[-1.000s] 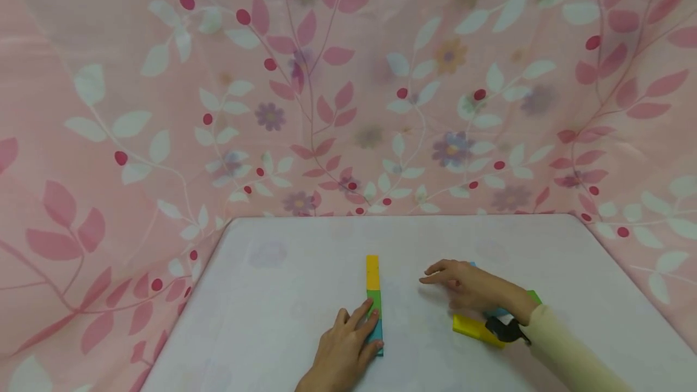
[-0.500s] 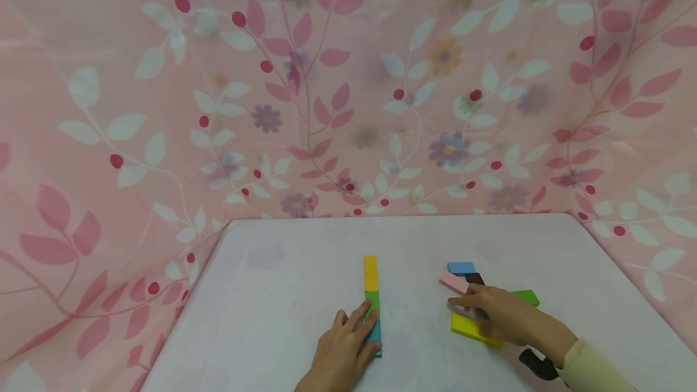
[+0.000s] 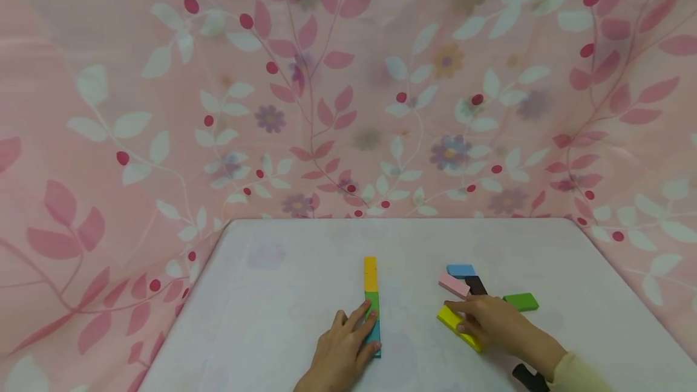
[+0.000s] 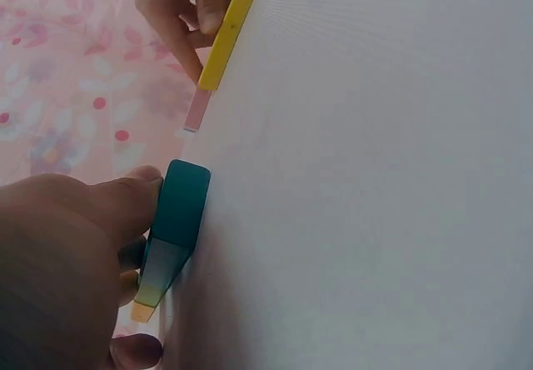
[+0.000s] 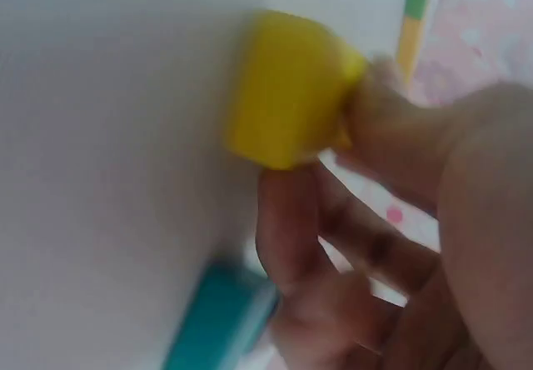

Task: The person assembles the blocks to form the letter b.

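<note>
A row of yellow [image 3: 370, 274], green [image 3: 372, 306] and teal [image 3: 373, 337] blocks lies end to end mid-table. My left hand [image 3: 343, 346] rests along its near side, fingers on the green and teal blocks, thumb at the near end of the teal block [image 4: 179, 203]. My right hand [image 3: 498, 322] pinches a yellow block [image 3: 459, 328] between thumb and fingers; this yellow block [image 5: 287, 91] is blurred in the right wrist view. Under that hand another teal block [image 5: 221, 316] shows only in the right wrist view.
Beyond my right hand lie a pink block [image 3: 454, 285], a blue block [image 3: 460, 271] and a dark block [image 3: 477, 285]. To its right is a green block [image 3: 521, 302]. The white-covered table [image 3: 272, 295] meets a pink floral cloth [image 3: 348, 107] at the back.
My right hand has come down from above the loose blocks and taken hold of the yellow block, which has turned and shifted left. The left hand has stayed on the row.
</note>
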The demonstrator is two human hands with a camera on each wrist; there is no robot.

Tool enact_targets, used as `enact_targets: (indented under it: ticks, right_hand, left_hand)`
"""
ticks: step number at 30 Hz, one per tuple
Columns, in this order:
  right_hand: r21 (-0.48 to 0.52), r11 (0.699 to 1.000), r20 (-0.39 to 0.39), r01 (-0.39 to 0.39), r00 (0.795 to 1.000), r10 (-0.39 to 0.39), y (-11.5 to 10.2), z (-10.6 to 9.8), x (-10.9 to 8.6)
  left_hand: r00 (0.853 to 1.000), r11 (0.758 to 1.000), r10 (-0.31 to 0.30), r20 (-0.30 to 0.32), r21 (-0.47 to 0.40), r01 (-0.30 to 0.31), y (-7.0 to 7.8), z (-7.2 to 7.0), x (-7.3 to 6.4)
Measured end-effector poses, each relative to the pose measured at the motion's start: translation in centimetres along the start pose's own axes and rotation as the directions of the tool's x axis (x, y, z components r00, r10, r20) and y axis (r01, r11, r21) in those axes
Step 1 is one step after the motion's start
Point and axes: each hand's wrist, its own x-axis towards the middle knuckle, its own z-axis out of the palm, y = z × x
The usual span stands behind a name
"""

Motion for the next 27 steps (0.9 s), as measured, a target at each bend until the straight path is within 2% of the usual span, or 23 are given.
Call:
enact_targets:
  ticks: [3, 7, 10, 14, 17, 20, 27]
  right_hand:
    - [-0.029, 1.000, -0.068, 0.000, 0.998, -0.002, -1.0, 1.5, 0.6]
    - [0.003, 1.000, -0.114, 0.005, 0.993, -0.004, -2.3, 2.9, 2.1]
    - [0.110, 0.994, -0.069, 0.015, 0.998, -0.007, -2.7, 2.9, 2.9]
    - [0.263, 0.964, 0.034, 0.033, 0.998, -0.044, -2.4, 1.6, 3.1]
    - [0.296, 0.953, 0.069, 0.063, 0.994, -0.087, -2.0, 0.8, 3.0]
    - [0.235, 0.969, 0.052, 0.083, 0.994, -0.097, -1.8, 0.7, 3.1]
    - [0.060, 0.998, -0.067, 0.027, 0.997, -0.023, -2.8, 1.4, 4.7]
  left_hand:
    - [1.000, 1.000, 0.001, -0.003, -0.008, -0.001, 0.0, 0.0, -0.1]
    - [1.000, 1.000, -0.002, -0.007, -0.005, 0.002, -0.1, 0.0, -0.1]
    - [1.000, 1.000, -0.010, 0.002, -0.006, 0.010, 0.0, -0.1, -0.1]
    - [1.000, 1.000, -0.018, 0.021, -0.009, 0.018, 0.0, -0.1, 0.0]
    - [0.999, 1.000, -0.027, 0.033, -0.006, 0.028, 0.1, -0.2, 0.0]
    - [0.999, 0.999, -0.035, 0.042, -0.005, 0.035, 0.1, -0.3, 0.0]
    - [0.998, 0.999, -0.034, 0.050, -0.007, 0.034, 0.2, -0.4, 0.1]
